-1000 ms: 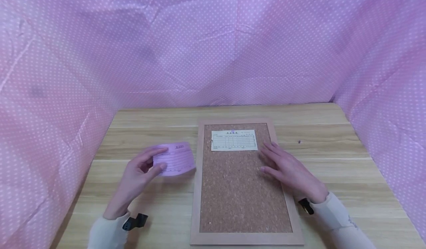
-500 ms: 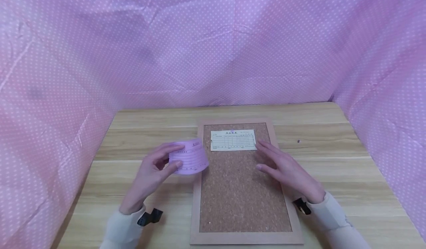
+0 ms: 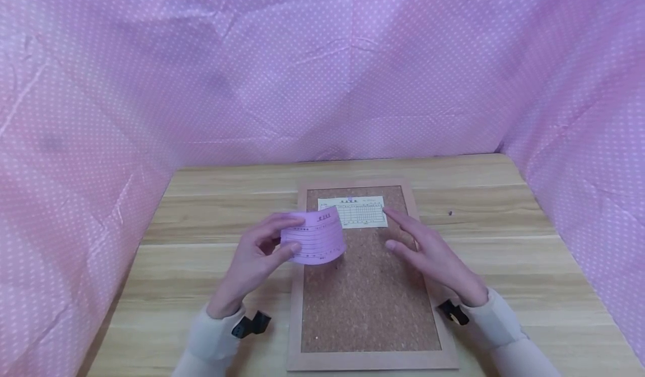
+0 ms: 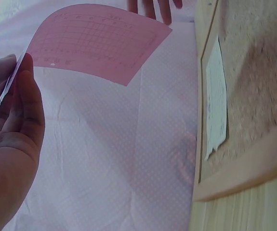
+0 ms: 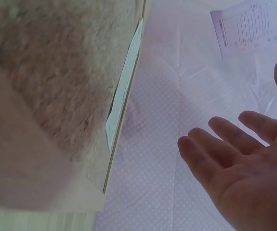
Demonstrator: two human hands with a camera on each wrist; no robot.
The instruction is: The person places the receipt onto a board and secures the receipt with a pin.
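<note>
My left hand (image 3: 259, 256) pinches a pink printed form (image 3: 317, 237) by its left edge, thumb in front and fingers behind. The slip bows and hangs above the left part of a cork board (image 3: 373, 304), covering part of a pale green printed form (image 3: 363, 212) there. That pale form lies near the board's top, with a small purple pin (image 3: 350, 199) at its upper edge. Over the board's right side hovers my right hand (image 3: 435, 256), fingers extended and nothing in its grasp. In the right wrist view the right hand (image 5: 244, 163) is apart from the pink form (image 5: 251, 26).
The cork board has a light wooden frame (image 3: 373, 360) and lies on a wood-grain table (image 3: 514, 254). A tiny dark purple object (image 3: 450, 213) sits on the table to the board's right. Pink dotted cloth (image 3: 322, 74) surrounds the table's back and sides.
My left hand has carried the pink form rightward, from beside the board to over it. My right hand has shifted slightly to the left.
</note>
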